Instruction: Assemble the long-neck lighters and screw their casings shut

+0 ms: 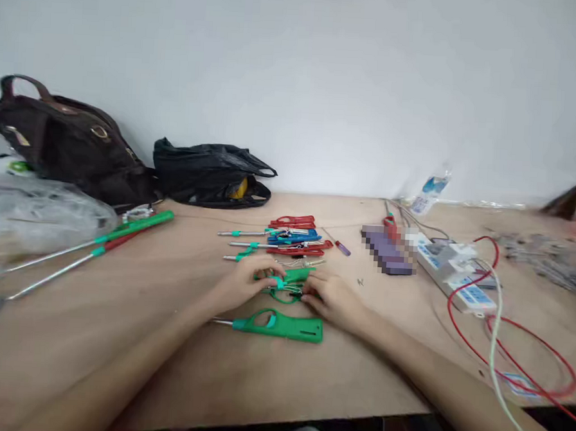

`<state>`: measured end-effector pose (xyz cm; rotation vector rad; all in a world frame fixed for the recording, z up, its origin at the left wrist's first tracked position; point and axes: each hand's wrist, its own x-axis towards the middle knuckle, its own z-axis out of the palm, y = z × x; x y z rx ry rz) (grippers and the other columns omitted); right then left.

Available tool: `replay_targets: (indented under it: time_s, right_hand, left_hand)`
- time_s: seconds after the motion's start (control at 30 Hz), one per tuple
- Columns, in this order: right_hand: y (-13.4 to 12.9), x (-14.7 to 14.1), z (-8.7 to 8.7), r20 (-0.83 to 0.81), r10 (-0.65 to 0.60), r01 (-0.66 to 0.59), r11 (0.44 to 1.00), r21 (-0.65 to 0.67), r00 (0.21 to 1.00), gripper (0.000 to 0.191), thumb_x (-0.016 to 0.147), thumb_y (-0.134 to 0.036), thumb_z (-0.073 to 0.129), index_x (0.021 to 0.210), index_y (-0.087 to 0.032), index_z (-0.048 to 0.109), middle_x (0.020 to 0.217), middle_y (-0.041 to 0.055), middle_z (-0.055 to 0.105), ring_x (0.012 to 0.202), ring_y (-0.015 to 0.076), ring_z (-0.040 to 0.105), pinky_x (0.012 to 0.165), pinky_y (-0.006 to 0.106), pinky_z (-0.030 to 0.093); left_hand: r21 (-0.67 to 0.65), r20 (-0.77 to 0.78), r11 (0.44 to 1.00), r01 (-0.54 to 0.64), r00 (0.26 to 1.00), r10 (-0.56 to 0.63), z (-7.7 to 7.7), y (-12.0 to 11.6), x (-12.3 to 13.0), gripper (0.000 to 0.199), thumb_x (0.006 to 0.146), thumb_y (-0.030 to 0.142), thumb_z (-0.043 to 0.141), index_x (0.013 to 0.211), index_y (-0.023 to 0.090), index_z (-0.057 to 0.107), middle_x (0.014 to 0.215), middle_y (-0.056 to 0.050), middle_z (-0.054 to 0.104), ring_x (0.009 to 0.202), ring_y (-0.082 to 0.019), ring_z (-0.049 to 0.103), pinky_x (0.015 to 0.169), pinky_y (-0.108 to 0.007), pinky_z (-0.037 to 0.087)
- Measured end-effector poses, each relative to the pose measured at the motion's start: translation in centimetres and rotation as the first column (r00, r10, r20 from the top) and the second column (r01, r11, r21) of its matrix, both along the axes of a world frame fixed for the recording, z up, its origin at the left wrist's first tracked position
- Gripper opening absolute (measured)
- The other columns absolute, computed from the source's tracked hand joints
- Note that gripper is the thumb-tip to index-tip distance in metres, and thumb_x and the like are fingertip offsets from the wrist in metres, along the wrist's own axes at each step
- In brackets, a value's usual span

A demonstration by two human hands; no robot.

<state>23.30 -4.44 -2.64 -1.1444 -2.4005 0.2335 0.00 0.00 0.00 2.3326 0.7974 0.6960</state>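
Head view: left hand (252, 279) pinches a blue-green bit (279, 283), right hand (332, 299) seems to pinch a black bit (295, 295); six o'clock's green lighter (287, 326) looks whole, twelve o'clock's blue one (294, 238) looks open

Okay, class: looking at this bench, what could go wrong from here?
The loose metal bits near the right hand could be brushed away and lost.
The thin parts between both hands, by the green casing, might slip or bend.
The right forearm lies by the white cable, so it could tug it.
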Motion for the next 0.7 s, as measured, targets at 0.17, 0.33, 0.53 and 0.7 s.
replay_targets:
  time_s: [0.17, 0.33, 0.53, 0.7]
  right_hand:
    - [0.0, 0.0, -0.1, -0.045, -0.012, 0.011, 1.000, -0.029, 0.999, 0.007, 0.081, -0.012, 0.061, 0.079, -0.017, 0.056, 0.079, 0.0030, 0.059, 0.074, 0.0163, 0.054, 0.065, 0.026, 0.040]
    - [0.1, -0.1, -0.1, -0.129, -0.062, 0.046, 0.991, -0.125, 0.990, 0.012, 0.077, -0.010, 0.064, 0.077, -0.018, 0.055, 0.074, 0.0000, 0.057, 0.068, 0.0139, 0.052, 0.061, 0.024, 0.037]
    - [0.2, -0.1, 0.0, -0.188, -0.093, 0.051, 0.975, -0.216, 0.978, 0.013, 0.076, -0.008, 0.065, 0.075, -0.018, 0.055, 0.069, -0.0020, 0.055, 0.064, 0.0124, 0.049, 0.058, 0.023, 0.035]
    - [0.2, -0.1, 0.0, -0.214, -0.105, 0.051, 0.969, -0.242, 0.971, 0.013, 0.076, -0.007, 0.065, 0.075, -0.018, 0.056, 0.069, -0.0021, 0.055, 0.064, 0.0122, 0.049, 0.059, 0.023, 0.034]
  left_hand:
    - [0.042, -0.026, 0.996, 0.083, 0.996, -0.082, -0.2, -0.5, 0.5, 0.016, 0.090, 0.017, 0.051, 0.090, 0.019, 0.067, 0.092, -0.004, 0.060, 0.088, -0.016, 0.056, 0.079, -0.028, 0.044]
    - [0.050, -0.052, 0.993, 0.111, 0.993, -0.108, 0.2, -1.1, 0.8, 0.013, 0.088, 0.015, 0.052, 0.086, 0.017, 0.065, 0.090, -0.003, 0.058, 0.084, -0.015, 0.055, 0.076, -0.026, 0.044]
    - [0.185, -0.167, 0.972, 0.147, 0.979, -0.116, -0.4, -1.1, 0.8, 0.013, 0.089, 0.015, 0.050, 0.092, 0.017, 0.063, 0.093, -0.005, 0.057, 0.085, -0.016, 0.054, 0.075, -0.026, 0.043]
    - [0.334, -0.254, 0.931, 0.150, 0.965, -0.064, -1.0, -1.1, 0.8, 0.014, 0.091, 0.018, 0.049, 0.094, 0.016, 0.063, 0.095, -0.006, 0.058, 0.088, -0.018, 0.053, 0.075, -0.028, 0.042]
